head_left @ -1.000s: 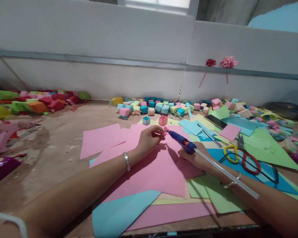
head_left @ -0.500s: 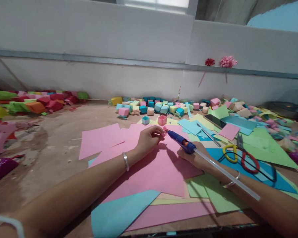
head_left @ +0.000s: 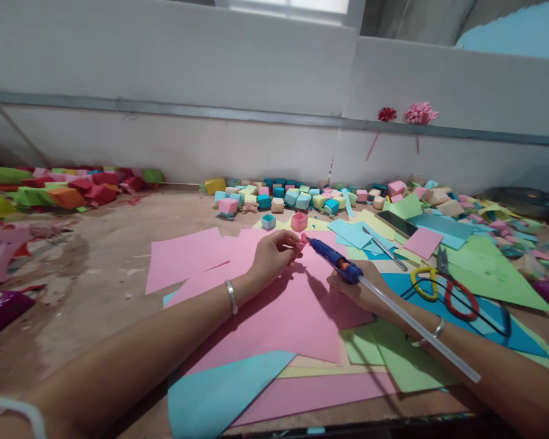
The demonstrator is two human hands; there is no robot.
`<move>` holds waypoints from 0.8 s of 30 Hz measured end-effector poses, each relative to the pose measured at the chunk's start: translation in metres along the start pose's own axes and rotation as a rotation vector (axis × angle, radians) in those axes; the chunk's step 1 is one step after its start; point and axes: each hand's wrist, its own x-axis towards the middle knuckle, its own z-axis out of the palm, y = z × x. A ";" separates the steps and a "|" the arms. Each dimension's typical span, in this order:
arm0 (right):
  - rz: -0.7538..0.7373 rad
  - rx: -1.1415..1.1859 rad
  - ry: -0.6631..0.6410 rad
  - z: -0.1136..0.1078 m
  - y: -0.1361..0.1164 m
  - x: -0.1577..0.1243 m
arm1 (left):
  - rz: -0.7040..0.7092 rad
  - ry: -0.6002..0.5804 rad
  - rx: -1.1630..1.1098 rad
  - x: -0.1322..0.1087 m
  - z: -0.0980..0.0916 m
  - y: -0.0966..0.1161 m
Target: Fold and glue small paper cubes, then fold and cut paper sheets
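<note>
My left hand (head_left: 277,253) pinches a small folded piece of pink paper (head_left: 303,240) between thumb and fingers. In my right hand (head_left: 359,286) is a blue glue gun (head_left: 336,261), a long clear glue stick (head_left: 416,326) sticking out of its back. Its nozzle points left at the pink piece and is at or very near it; whether they touch I cannot tell. Beneath both hands lie large pink paper sheets (head_left: 265,317). Just beyond them stand a small open blue paper box (head_left: 268,222) and a pink one (head_left: 299,221).
Many coloured paper cubes (head_left: 290,198) line the back of the table. To the right lie scissors (head_left: 443,262), a craft knife (head_left: 384,249), a phone (head_left: 396,224) and a black cord (head_left: 489,320). A pink glue gun (head_left: 2,250) rests at the left edge.
The glue gun's tip has shifted slightly right, and the pink piece in my left hand has turned a little. Everything else stays where it was.
</note>
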 end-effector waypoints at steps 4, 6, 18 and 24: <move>0.056 -0.067 -0.060 -0.001 -0.003 -0.001 | -0.012 0.004 0.004 0.000 0.000 0.001; 0.040 -0.031 -0.078 -0.002 -0.002 -0.002 | -0.018 0.010 0.008 0.000 0.000 0.001; 0.151 -0.131 -0.106 -0.001 -0.005 0.002 | 0.015 0.000 0.000 0.000 0.000 0.000; 0.139 -0.118 -0.106 -0.001 -0.008 0.002 | 0.027 -0.007 0.004 0.000 0.000 0.000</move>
